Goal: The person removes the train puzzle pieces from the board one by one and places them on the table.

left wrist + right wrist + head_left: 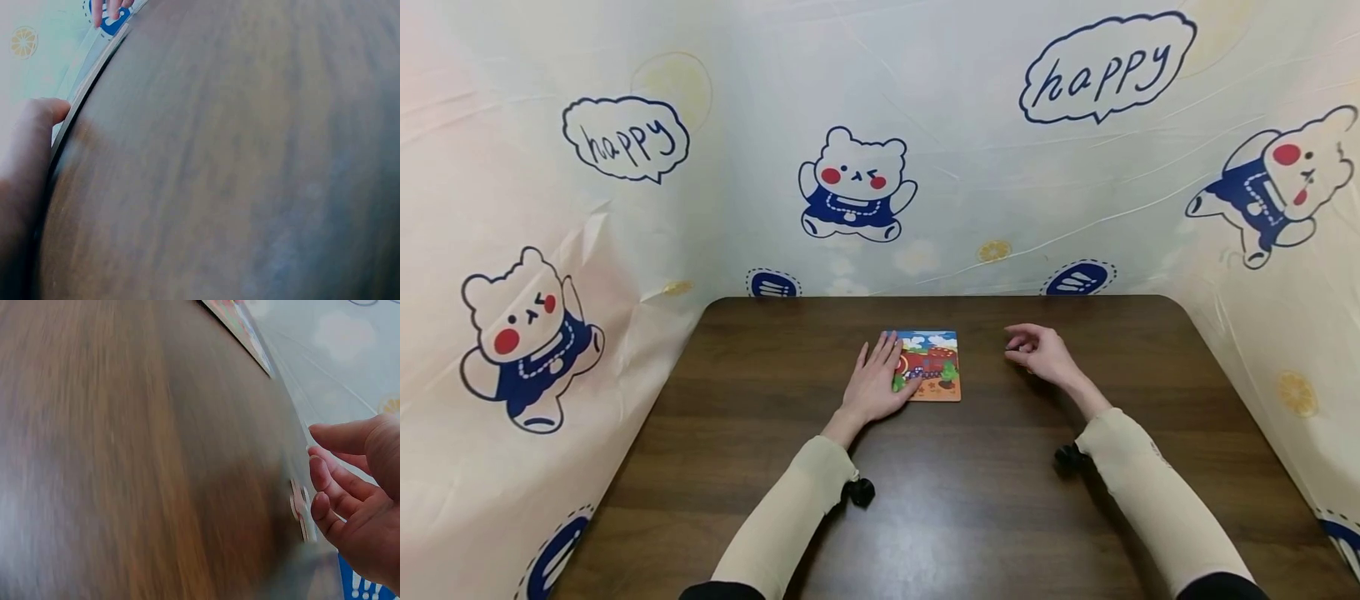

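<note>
A colourful square picture board (936, 362), with a red shape, green bushes and blue sky, lies flat toward the back of the table. My left hand (877, 385) rests on its left part with the fingers straight, hiding that side. In the left wrist view only the left thumb (40, 131) shows at the edge. My right hand (1041, 354) hovers to the right of the board, fingers loosely bent and nothing visible between them. Just beside its fingertips, a small puzzle piece (299, 509) lies on the table in the right wrist view; the head view mostly hides it under the hand.
The brown wooden table (925, 500) reaches back to a hanging printed cloth (760, 167) with bears and "happy" bubbles, which also encloses both sides. A dark wrist camera (861, 492) sits by the left cuff, another (1067, 460) by the right.
</note>
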Action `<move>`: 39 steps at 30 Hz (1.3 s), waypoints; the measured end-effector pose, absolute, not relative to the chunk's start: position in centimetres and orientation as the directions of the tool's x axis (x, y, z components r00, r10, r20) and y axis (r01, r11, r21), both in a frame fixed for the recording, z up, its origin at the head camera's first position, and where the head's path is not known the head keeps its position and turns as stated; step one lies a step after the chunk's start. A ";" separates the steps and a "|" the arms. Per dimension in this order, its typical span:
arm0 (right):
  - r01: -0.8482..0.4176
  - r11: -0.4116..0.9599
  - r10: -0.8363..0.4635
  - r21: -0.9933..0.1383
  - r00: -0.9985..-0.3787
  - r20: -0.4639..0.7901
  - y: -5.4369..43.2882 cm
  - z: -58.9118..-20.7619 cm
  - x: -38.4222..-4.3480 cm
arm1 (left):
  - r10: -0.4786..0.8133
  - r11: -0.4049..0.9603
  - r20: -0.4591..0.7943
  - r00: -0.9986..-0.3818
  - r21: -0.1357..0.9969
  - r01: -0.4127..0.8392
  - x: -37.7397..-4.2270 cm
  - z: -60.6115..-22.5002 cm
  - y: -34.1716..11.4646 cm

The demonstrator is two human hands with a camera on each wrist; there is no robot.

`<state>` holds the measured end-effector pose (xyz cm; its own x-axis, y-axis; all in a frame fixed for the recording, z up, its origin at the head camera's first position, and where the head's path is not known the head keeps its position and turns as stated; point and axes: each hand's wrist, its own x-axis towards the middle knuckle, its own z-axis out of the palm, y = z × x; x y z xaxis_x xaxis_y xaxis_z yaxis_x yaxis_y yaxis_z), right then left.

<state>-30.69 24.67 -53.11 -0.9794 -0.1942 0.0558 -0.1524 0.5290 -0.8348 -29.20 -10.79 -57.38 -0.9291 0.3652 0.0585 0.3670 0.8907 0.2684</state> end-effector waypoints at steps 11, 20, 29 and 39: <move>-0.196 0.558 -0.241 -0.806 -0.968 0.069 20.8 -52.5 -31.3 | 0.372 0.889 0.059 -0.926 0.265 0.374 -29.4 -57.2 -11.0; -0.186 0.542 -0.291 -0.820 -0.956 0.025 16.7 -52.3 -32.4 | 0.350 0.895 0.038 -0.936 0.281 0.346 -29.5 -57.1 -11.0; -0.178 0.531 -0.319 -0.829 -0.948 -0.001 14.8 -52.6 -33.0 | 0.370 0.871 -0.001 -0.929 0.348 0.346 -29.8 -56.0 -11.7; -0.158 0.509 -0.328 -0.847 -0.944 -0.021 14.0 -53.0 -32.9 | 0.416 0.868 -0.035 -0.909 0.313 0.385 -29.4 -56.0 -13.9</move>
<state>-32.92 14.05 -52.98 -0.9444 -0.3281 -0.0214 -0.1575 0.5085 -0.8465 -29.43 -13.86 -55.98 -0.9088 0.4157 -0.0352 0.3850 0.8682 0.3132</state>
